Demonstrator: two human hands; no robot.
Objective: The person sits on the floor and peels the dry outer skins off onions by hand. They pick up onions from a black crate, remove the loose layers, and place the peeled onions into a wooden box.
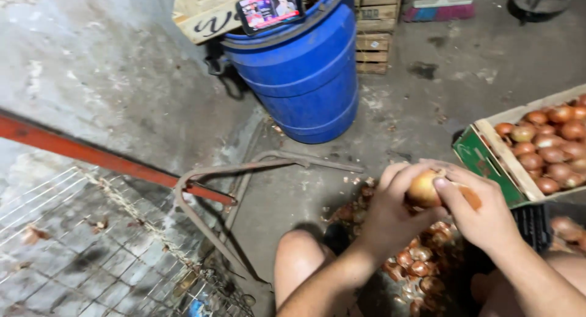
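Gripping from both sides, an onion [423, 189] is held between the curled left hand [390, 216] and right hand [482, 216] fingers [455, 192], above loose peels [421, 268].

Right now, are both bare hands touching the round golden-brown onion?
Touching. The head view shows the left hand wrapped around the round golden-brown onion from the left, and the right hand with its thumb pressed on the onion's right side.

Round golden-brown onion [423, 189]: smooth, glossy papery skin. Blue plastic barrel [305, 79]: smooth, slightly shiny. Grey concrete floor [415, 103]: rough, matt, stained. Pale wooden crate [525, 189]: raw, unfinished. Wire mesh rack [91, 250]: dull metal.
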